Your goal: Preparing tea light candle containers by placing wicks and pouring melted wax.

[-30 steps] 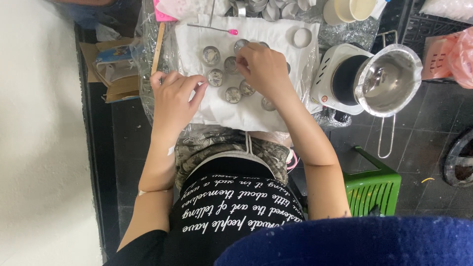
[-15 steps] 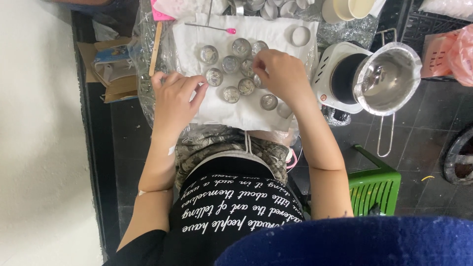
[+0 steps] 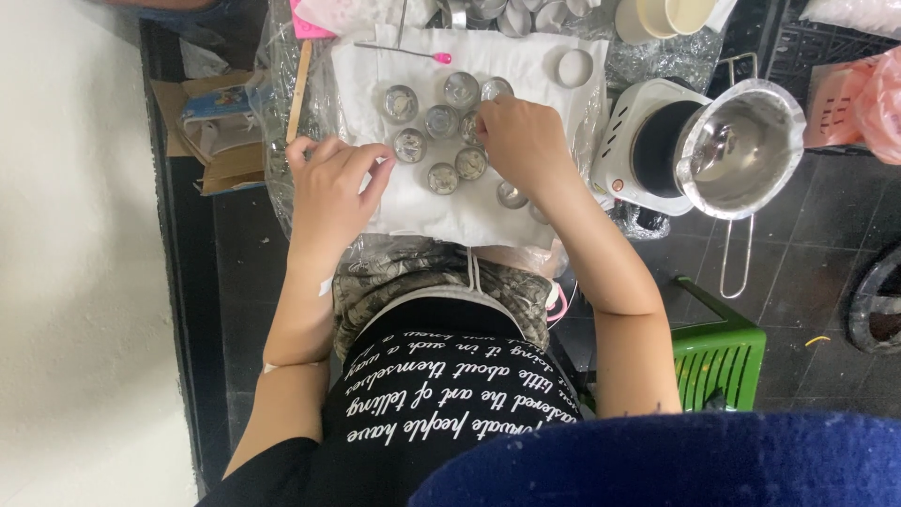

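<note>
Head view, looking straight down. Right hand [image 3: 519, 141] sat over the cluster of small round metal tins [image 3: 441, 122] on the white cloth [image 3: 422, 202]; fingertips were on a tin at the right side of the cluster, grip narrow, pinching at it. Couldn't tell if the tin was actually lifted or only touched. Left hand [image 3: 330, 188] rested on the cloth's left edge, fingers curled loosely, grip half-shut with nothing visible inside it. It was just beside the tins, not touching them.

Tins: about seven stood grouped in the upper middle of the cloth, touching or nearly so, most with pale filling. Two more tins [image 3: 511, 194] sat apart by the right forearm. An empty ring-like tin [image 3: 574, 68] was near the cloth's top right corner.

Around it: a pink-headed pin [image 3: 404, 52] lay across the top of the cloth. A wooden stick [image 3: 298, 80] lay just left of the cloth, on clear plastic sheet [image 3: 282, 178] covering the worktop. To the right, a white single-burner hotplate [image 3: 627, 141] carried a steel pouring pot [image 3: 741, 150], tilted partly off the burner, handle pointing towards the person. A green plastic stool [image 3: 718, 352] stood below it on the dark tiled floor [image 3: 817, 272]. A cardboard box [image 3: 211, 141] was at far left.
</note>
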